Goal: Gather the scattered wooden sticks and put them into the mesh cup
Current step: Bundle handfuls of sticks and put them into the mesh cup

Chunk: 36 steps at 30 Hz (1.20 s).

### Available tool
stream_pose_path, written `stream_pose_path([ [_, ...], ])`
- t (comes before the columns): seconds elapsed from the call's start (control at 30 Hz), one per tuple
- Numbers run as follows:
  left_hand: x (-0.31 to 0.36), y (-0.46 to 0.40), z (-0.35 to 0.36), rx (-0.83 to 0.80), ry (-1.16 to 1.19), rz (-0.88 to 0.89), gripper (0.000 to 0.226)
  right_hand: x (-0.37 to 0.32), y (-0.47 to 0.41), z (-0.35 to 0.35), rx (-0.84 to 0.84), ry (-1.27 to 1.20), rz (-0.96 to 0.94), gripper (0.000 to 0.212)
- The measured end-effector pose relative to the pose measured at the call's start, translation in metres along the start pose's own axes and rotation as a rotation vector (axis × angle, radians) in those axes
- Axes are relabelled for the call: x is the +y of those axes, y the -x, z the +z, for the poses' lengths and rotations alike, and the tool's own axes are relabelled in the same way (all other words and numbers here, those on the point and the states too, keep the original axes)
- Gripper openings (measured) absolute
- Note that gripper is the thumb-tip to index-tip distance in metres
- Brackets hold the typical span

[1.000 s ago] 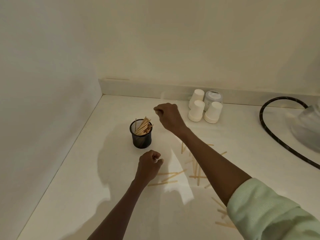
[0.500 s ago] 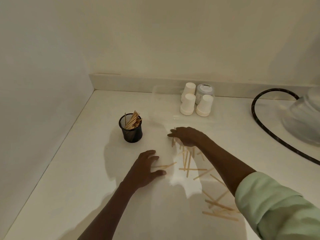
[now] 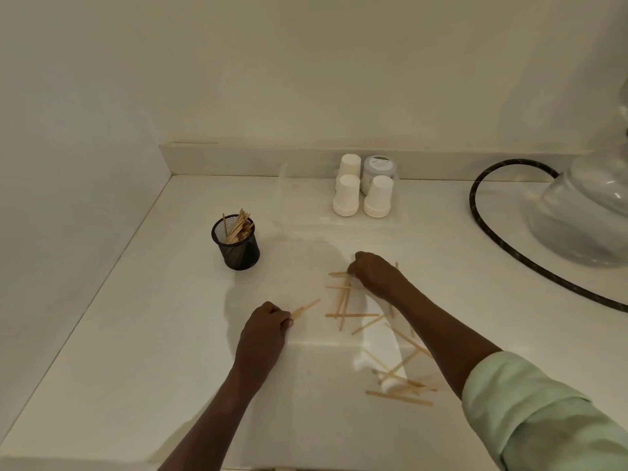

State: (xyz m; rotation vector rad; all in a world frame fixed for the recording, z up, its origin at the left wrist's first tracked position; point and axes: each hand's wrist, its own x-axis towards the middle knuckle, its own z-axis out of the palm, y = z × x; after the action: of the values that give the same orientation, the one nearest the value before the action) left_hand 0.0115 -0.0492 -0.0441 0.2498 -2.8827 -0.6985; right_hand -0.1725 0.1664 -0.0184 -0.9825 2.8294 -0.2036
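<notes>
A black mesh cup [image 3: 238, 244] stands on the white counter [image 3: 136, 334], left of centre, with several wooden sticks leaning inside it. More wooden sticks [image 3: 346, 309] lie scattered on the counter to its right and nearer me, another cluster [image 3: 401, 385] beside my right forearm. My left hand [image 3: 266, 329] has its fingers curled and pinches a stick [image 3: 306, 307] that points up and right. My right hand [image 3: 375, 271] is down on the far end of the pile, fingers curled over sticks there.
Three upturned white paper cups [image 3: 346, 197] and a small lidded jar [image 3: 379, 169] stand at the back wall. A black hose [image 3: 489, 229] loops at the right beside a clear glass vessel [image 3: 584, 212]. A wall borders the counter on the left.
My right hand came back from above the cup and dropped onto the scattered sticks. My left hand went from a flat, spread pose to pinching one stick.
</notes>
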Motion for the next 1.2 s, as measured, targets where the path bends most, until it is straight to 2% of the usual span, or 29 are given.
stream_pose_path([
  [0.17, 0.029, 0.003, 0.008, 0.031, 0.011, -0.154, 0.019, -0.003, 0.02, 0.006, 0.003, -0.021, 0.053, 0.025],
  [0.33, 0.059, -0.004, 0.012, -0.003, 0.22, -0.267, 0.022, -0.01, 0.032, -0.003, -0.038, -0.202, 0.064, 0.021],
  [0.43, 0.068, -0.008, 0.016, 0.03, 0.245, -0.279, 0.022, 0.002, 0.045, -0.011, 0.181, -0.261, 0.33, 0.024],
  [0.5, 0.073, -0.009, 0.02, -0.03, 0.168, -0.278, 0.045, 0.017, 0.057, -0.013, 0.264, -0.26, 0.545, 0.021],
  [0.57, 0.081, -0.009, 0.026, -0.104, 0.095, -0.272, 0.069, 0.031, 0.07, -0.012, 0.19, -0.259, 0.694, 0.032],
  [0.6, 0.085, -0.009, 0.028, -0.122, 0.056, -0.251, 0.073, 0.034, 0.076, -0.01, 0.124, -0.252, 0.723, 0.039],
  [0.7, 0.095, -0.011, 0.036, -0.121, -0.002, -0.184, 0.052, 0.035, 0.086, 0.002, 0.011, -0.206, 0.633, 0.052],
  [0.8, 0.099, -0.011, 0.039, -0.084, 0.035, -0.148, 0.026, 0.024, 0.088, 0.012, 0.034, -0.212, 0.501, 0.043],
  [0.87, 0.099, -0.011, 0.041, -0.065, 0.018, -0.101, 0.017, 0.012, 0.089, 0.014, 0.039, -0.226, 0.427, 0.038],
  [1.07, 0.103, -0.019, 0.035, -0.062, 0.037, -0.137, 0.015, -0.011, 0.088, 0.021, 0.021, -0.28, 0.277, 0.033],
  [1.2, 0.107, -0.021, 0.029, 0.014, 0.203, -0.334, 0.017, -0.016, 0.083, 0.019, 0.075, -0.382, 0.366, 0.029],
])
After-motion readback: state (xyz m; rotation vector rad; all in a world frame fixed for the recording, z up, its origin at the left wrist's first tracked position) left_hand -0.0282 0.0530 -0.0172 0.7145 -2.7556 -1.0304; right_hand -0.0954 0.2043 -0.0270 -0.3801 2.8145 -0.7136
